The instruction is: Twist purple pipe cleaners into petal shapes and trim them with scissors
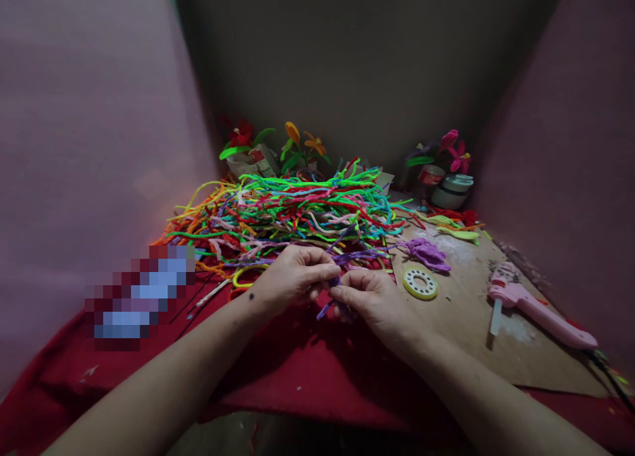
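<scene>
My left hand (301, 275) and my right hand (373, 298) meet above the red cloth. Both have their fingertips pinched on a purple pipe cleaner (324, 310), partly bent, with one end poking out below the fingers. How it is shaped between the fingers is mostly hidden. Just beyond my hands lie more purple pipe-cleaner stems (364, 254), and finished-looking purple petals (427, 254) rest at the right. Past my left wrist shows the yellow handle (243, 277) of what looks like scissors.
A big heap of coloured pipe cleaners (302, 211) spreads behind my hands. On the cardboard (461, 310) at right are a yellow-rimmed tape roll (420, 283) and a pink glue gun (540, 310) with its cord. Pipe-cleaner flowers (455, 153) stand along the back. A pixelated patch covers something at left.
</scene>
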Demonstrator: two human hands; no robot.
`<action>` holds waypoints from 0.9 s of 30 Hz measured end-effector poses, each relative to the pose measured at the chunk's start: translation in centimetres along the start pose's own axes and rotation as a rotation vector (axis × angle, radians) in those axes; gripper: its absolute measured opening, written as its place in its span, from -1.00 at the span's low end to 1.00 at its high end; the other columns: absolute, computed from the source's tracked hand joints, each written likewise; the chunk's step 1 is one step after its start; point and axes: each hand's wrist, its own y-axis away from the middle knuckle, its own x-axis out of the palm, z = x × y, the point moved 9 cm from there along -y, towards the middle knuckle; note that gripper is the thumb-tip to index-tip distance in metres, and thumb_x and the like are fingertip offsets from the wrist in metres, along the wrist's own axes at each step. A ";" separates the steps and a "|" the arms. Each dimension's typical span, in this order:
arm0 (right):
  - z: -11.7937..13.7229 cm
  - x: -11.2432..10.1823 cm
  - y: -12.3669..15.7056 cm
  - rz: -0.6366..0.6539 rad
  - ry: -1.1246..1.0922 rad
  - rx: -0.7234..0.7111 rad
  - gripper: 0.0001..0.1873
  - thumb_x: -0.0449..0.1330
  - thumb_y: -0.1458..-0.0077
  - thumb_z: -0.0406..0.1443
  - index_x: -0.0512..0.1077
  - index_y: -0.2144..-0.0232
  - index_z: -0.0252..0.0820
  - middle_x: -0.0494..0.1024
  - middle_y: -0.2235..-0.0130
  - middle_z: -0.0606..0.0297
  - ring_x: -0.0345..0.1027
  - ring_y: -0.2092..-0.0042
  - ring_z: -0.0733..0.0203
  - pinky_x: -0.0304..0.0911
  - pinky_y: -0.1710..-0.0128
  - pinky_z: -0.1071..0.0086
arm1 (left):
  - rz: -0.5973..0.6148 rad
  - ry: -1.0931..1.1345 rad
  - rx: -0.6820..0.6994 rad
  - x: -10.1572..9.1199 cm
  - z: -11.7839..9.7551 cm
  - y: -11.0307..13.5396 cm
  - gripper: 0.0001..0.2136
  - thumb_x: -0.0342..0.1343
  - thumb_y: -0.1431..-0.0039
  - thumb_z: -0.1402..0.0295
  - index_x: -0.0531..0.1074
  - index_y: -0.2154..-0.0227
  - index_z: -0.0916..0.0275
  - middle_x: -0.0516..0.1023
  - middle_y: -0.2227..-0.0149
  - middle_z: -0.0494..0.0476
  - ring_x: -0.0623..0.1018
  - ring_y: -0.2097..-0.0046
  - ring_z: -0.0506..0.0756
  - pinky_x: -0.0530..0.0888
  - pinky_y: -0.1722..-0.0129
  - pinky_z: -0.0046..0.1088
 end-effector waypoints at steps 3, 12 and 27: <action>0.1 0.0 0.0 -0.004 0.044 0.008 -0.76 0.15 0.11 -0.27 0.28 0.71 -0.25 0.37 0.67 0.36 0.13 0.63 0.42 0.01 0.61 0.49 | -0.015 0.150 -0.013 0.1 0.5 -0.2 -0.79 0.12 0.04 0.25 0.33 0.57 0.30 0.26 0.73 -0.11 0.17 0.71 -0.15 0.05 0.72 -0.63; -0.3 0.1 -0.1 0.020 0.002 0.036 -0.78 0.14 0.12 -0.29 0.27 0.70 -0.24 0.37 0.69 0.37 0.11 0.66 0.42 0.01 0.62 0.49 | -0.078 -0.091 0.096 -0.1 -1.8 0.1 -0.87 0.06 0.03 0.34 0.36 0.53 0.31 0.28 0.65 -0.09 0.21 0.62 -0.12 0.14 0.64 -0.62; -0.4 0.3 0.0 0.055 -0.051 0.044 -0.77 0.18 0.12 -0.25 0.30 0.67 -0.26 0.43 0.66 0.34 0.14 0.66 0.43 0.00 0.63 0.50 | 0.077 -0.194 0.067 0.3 -1.1 0.0 -0.82 -0.04 -0.07 0.25 0.30 0.48 0.26 0.17 0.68 -0.12 0.14 0.65 -0.10 0.11 0.65 -0.59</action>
